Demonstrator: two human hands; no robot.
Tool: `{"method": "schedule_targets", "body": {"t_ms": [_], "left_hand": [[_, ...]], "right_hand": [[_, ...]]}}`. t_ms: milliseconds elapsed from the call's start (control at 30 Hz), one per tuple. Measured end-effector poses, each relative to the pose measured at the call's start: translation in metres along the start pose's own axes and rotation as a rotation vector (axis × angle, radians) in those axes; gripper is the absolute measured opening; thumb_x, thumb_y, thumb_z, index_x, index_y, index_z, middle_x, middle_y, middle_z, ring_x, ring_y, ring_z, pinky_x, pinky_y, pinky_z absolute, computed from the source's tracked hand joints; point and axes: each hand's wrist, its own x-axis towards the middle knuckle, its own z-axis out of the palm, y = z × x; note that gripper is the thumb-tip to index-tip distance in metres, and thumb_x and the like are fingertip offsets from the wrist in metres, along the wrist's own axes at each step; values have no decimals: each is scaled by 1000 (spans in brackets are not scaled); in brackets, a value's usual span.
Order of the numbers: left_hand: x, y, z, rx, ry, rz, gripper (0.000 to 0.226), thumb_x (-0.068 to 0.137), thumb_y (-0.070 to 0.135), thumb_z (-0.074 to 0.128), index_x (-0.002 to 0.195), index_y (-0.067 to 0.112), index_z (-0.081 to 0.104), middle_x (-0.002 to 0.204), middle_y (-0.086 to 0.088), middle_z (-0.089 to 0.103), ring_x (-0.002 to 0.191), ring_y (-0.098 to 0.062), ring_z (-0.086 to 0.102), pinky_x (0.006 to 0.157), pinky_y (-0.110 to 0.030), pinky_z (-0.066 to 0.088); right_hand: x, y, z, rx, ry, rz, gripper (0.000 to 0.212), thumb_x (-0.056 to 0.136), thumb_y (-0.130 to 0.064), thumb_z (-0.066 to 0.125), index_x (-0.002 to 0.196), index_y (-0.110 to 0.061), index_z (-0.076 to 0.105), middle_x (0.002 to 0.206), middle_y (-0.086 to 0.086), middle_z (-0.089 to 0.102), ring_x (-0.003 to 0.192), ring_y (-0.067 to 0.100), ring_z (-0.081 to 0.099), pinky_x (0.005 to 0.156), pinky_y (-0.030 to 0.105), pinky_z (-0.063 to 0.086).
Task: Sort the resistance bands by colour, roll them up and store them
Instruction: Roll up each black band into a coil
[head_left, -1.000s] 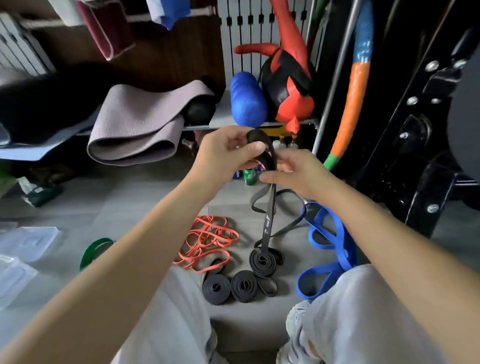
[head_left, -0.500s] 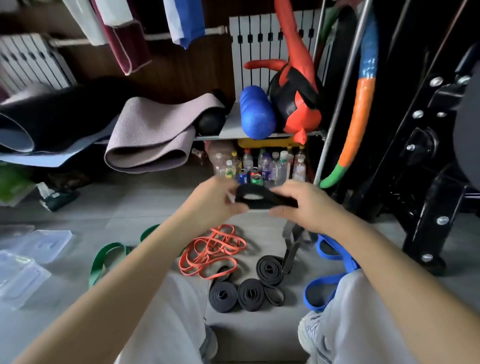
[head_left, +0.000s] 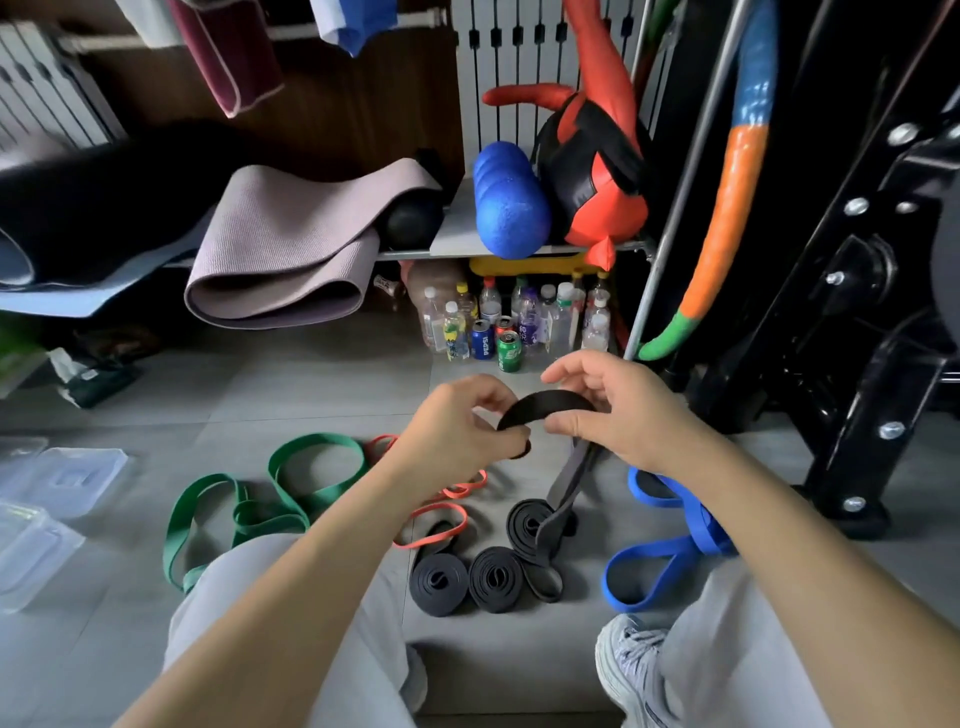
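Left hand and right hand each pinch the black band, arched between them above the floor. Its tail hangs to 3 black rolls, between orange bands and blue bands.

The left hand and the right hand are pinching a black band, which is arching between them while its tail is hanging down toward the floor. Three rolled black bands are lying below the hands. A green band and an orange band are lying loose to their left, and a blue band to their right.
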Motion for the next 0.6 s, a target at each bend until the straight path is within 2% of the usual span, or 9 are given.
{"method": "schedule_targets", "body": {"t_ms": [67,167,233,267,333,400,500,533,600], "left_hand": [[-1,1,-2,-132,34,30,15,77,7,71,84,17,62,82,4,68,61,-11,63,58,-21,48],[-4,-1,-2,-377,-13,65,18,79,-2,68,87,12,61,82,-2,68,65,-15,64,66,-24,54],[-4,-4,-1,-628,-53,61,18,78,-4,68,87,9,60,76,-3,68,63,-14,63,64,-23,54],[-3,-5,0,-759,-72,49,17,76,-2,67,88,8,59,73,-3,68,61,-13,62,61,-21,53],[-1,-5,-1,-956,-100,23,15,73,1,62,87,6,60,70,-4,67,57,-11,61,58,-20,53],[-1,-5,-2,-1040,-115,8,14,73,2,61,86,6,61,69,-5,66,56,-10,60,59,-20,54],[-3,-4,-4,-973,-115,-20,15,76,0,66,88,6,60,69,-3,66,56,-11,61,59,-20,54],[-5,-3,-5,-843,-97,-26,16,78,0,68,89,9,60,71,-1,68,57,-10,61,58,-19,53],[-8,-3,-6,-391,-20,3,24,80,4,69,95,21,59,83,9,68,57,-5,61,55,-17,49]], "right_hand": [[-2,2,-2,37,-19,12,34,63,-36,82,90,-41,62,87,-2,69,82,19,64,81,39,52],[-3,8,7,15,-62,15,34,50,-60,79,78,-44,67,70,6,67,64,14,53,66,41,46],[-3,6,14,162,-40,24,28,50,-52,81,74,-43,71,74,1,72,69,7,60,73,42,51],[-3,4,17,266,-31,23,25,50,-43,80,73,-40,72,76,-5,74,73,5,65,76,37,54],[-2,0,19,403,4,-10,28,51,-30,78,78,-32,71,80,-8,74,80,9,69,82,30,55],[-1,-2,18,421,55,-42,29,52,-28,78,80,-28,70,80,-4,74,79,13,70,83,31,55],[-1,-1,14,413,70,-23,24,53,-34,77,76,-31,73,79,-4,74,76,11,68,79,29,54],[-1,1,12,367,56,-11,23,54,-37,77,76,-32,74,76,-3,74,72,8,66,75,28,53],[-1,5,12,127,33,11,25,62,-40,79,81,-26,74,67,4,69,62,5,56,64,30,47]]}}
